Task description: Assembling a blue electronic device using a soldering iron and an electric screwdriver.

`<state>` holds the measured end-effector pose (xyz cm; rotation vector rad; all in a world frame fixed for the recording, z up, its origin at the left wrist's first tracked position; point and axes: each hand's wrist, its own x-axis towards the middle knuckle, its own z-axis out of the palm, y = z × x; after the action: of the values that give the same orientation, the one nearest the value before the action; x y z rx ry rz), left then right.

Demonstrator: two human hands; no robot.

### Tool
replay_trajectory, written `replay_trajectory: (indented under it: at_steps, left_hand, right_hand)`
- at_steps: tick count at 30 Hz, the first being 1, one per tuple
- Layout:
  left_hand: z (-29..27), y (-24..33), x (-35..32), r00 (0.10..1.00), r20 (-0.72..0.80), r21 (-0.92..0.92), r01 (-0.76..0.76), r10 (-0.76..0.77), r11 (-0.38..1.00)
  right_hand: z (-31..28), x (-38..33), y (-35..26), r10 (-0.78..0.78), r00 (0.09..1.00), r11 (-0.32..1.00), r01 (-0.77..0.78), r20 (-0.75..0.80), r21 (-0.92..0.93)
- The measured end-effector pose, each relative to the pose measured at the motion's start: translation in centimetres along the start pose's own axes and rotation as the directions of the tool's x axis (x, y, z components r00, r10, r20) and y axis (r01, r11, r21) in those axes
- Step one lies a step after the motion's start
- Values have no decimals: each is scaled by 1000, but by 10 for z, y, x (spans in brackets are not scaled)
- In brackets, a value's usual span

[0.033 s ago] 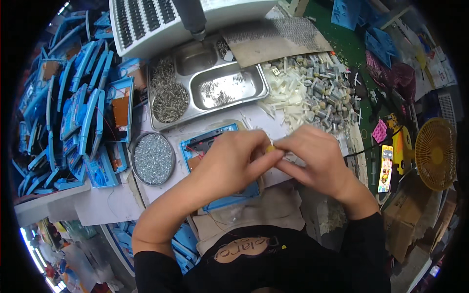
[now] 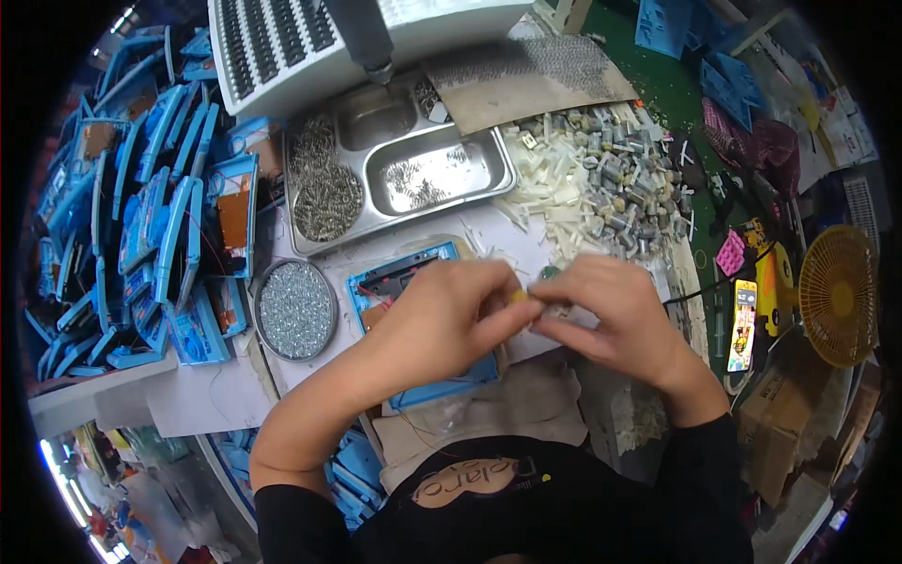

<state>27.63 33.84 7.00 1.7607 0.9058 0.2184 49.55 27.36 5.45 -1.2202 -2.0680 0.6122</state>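
Head view, looking down: your left hand [image 2: 442,320] and your right hand [image 2: 615,315] meet over the middle of the worktop [image 2: 310,376], fingertips almost touching. Your left fingers are pinched shut on a small yellow part [image 2: 519,296]; your right fingers curl around a small grey piece [image 2: 554,308], with a green bit showing just above them. Both pieces are too small and too covered by your fingers to tell which way they point or how their long axis runs. They sit right between the two sets of fingertips, the yellow part on the left side of that gap.

Under your left fingers lies a blue plastic housing [image 2: 413,273], open side up, its long axis running away from you and slightly to the right; a thin red wire shows at its near left edge. Left of your left hand rests a round tin of small silver screws [image 2: 296,308]. Beyond your fingers stands a steel tray with compartments [image 2: 404,174], holding metal pins. Beyond your right fingers spreads a heap of white plastic parts and small grey motors [image 2: 597,193]. Far to your left, stacked blue housings [image 2: 160,216] stand on edge.
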Motion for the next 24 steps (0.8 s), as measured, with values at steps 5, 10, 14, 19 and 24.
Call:
replay_trajectory:
  at_steps: [5,10,14,19,24]
  left_hand:
    - [10,-3,18,946,243,247,-274,214,929]
    - [-29,-10,112,932,168,248,-356,322,901]
    - [-76,-39,187,821,-264,794,-113,506,598]
    - [-79,-56,214,803,-6,864,-296,595,408]
    - [-72,-49,223,848,59,964,-185,526,190]
  right_hand:
    - [-15,-27,19,147,956,933,-219,254,286]
    - [-11,-61,32,403,885,383,-396,235,834]
    - [-3,-72,37,406,890,299,-342,206,891]
    - [4,-85,49,449,873,215,-312,190,925]
    - [-4,-76,48,574,810,254,-317,122,914]
